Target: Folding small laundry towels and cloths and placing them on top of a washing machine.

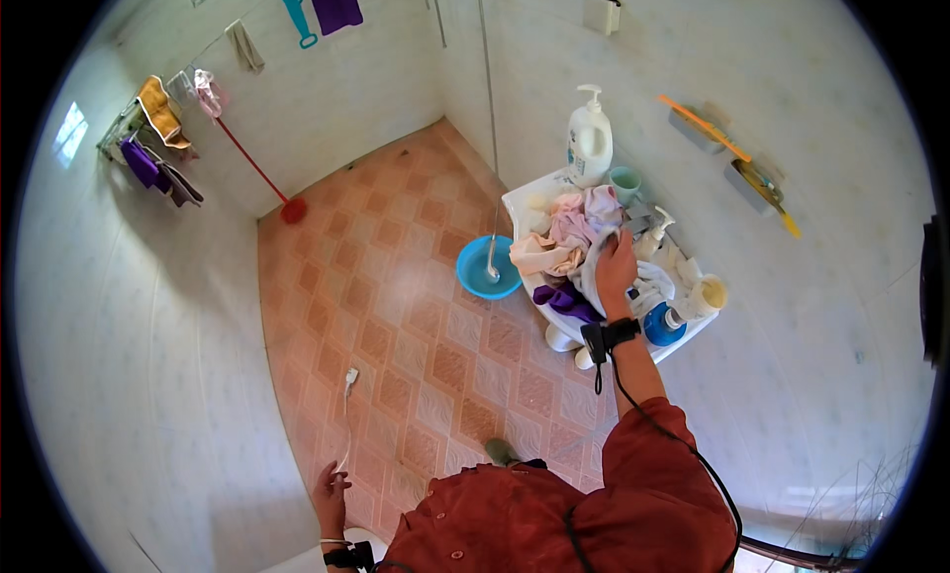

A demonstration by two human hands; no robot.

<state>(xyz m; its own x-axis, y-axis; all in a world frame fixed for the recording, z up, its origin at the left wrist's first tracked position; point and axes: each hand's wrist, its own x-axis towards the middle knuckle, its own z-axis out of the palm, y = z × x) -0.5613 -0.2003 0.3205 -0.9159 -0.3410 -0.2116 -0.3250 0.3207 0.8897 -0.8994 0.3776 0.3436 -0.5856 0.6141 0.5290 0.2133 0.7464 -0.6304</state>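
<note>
My right hand [616, 269] reaches over the white washbasin [528, 197] and grips a pale grey cloth [591, 272]. Beside it lies a heap of pink and peach clothes [568, 228]. A purple cloth [568, 303] hangs near the basin's front edge, and a white cloth [653, 282] lies to the right of the hand. Low at the left, my left hand [332, 495] has its fingers bent around a thin white cord [347, 424]. A small white plug-like end [351, 378] is on that cord. Parts of the grey cloth are hidden under my right hand.
Around the basin stand a large white pump bottle [591, 139], a green cup [625, 182], a smaller pump bottle [653, 235] and a blue bottle [664, 326]. A shower head [491, 270] rests in a blue plastic tub [475, 287] on the tiled floor. A red-handled plunger [293, 209] stands by the wall.
</note>
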